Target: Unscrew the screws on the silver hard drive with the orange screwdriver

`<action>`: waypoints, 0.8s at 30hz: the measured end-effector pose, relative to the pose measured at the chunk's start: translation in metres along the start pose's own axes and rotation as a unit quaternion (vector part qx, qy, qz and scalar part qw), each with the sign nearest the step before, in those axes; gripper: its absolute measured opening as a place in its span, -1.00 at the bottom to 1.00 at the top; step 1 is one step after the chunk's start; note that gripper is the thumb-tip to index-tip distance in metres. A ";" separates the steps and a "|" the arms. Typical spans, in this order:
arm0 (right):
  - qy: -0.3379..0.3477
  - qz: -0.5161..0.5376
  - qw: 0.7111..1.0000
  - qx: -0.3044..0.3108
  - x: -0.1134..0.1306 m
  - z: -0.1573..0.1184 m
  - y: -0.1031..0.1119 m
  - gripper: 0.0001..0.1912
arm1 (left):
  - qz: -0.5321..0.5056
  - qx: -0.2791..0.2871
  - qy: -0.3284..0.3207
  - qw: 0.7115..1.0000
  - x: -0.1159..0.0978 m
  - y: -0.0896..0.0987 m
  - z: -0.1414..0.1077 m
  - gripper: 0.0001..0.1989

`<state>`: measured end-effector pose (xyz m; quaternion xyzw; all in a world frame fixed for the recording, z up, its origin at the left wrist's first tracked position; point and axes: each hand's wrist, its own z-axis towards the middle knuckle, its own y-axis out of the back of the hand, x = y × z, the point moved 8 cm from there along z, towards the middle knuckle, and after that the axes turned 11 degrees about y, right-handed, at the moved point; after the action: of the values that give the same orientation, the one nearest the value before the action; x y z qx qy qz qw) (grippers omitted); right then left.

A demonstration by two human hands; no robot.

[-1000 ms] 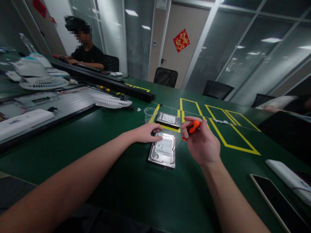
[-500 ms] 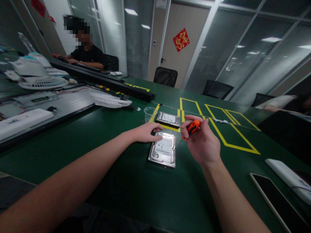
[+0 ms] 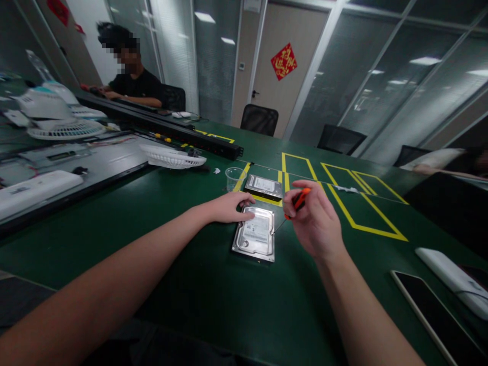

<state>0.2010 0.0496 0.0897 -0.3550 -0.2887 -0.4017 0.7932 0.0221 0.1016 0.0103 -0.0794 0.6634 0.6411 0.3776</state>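
Note:
A silver hard drive (image 3: pixel 256 239) lies label up on the green table in front of me. My left hand (image 3: pixel 227 207) grips its far left corner, the thumb flat on the top and the other fingers curled by the far edge. In my right hand (image 3: pixel 318 223) is a screwdriver (image 3: pixel 301 199) with an orange and black handle, closed between thumb and fingers. Its thin shaft slants down to the left, and the tip meets the drive's right edge. Just beyond, a second hard drive (image 3: pixel 264 185) lies inside yellow tape. A clear plastic cup (image 3: pixel 234 178) stands to its left.
White fan parts (image 3: pixel 173 156) and a large metal panel (image 3: pixel 110 155) lie at the left, near a long black power strip (image 3: pixel 217 146). A phone (image 3: pixel 430 312) and a white device (image 3: pixel 452 279) lie at the right. Across the table sits another person (image 3: pixel 139 86).
My right thumb and fingers have shifted around the screwdriver handle, which now shows less of its orange end. The tip stays at the drive's right edge; my left hand keeps its place.

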 end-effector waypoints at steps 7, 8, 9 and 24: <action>-0.013 -0.005 1.000 0.006 -0.003 0.001 0.001 -0.73 | -0.006 0.006 0.003 1.000 0.000 0.001 -0.001 -0.45; -0.010 -0.005 1.000 0.011 -0.003 0.000 0.000 -0.76 | -0.006 0.007 0.004 1.000 0.000 0.001 -0.001 -0.44; -0.010 -0.002 1.000 0.012 -0.003 0.000 -0.001 -0.81 | -0.006 0.007 0.005 1.000 0.000 0.001 -0.001 -0.44; -0.013 -0.006 1.000 0.005 -0.004 0.000 0.002 -0.79 | 0.005 0.010 0.011 1.000 -0.004 0.002 -0.001 -0.46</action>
<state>0.2012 0.0519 0.0859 -0.3544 -0.3034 -0.3998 0.7890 0.0229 0.0992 0.0138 -0.0790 0.6739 0.6359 0.3677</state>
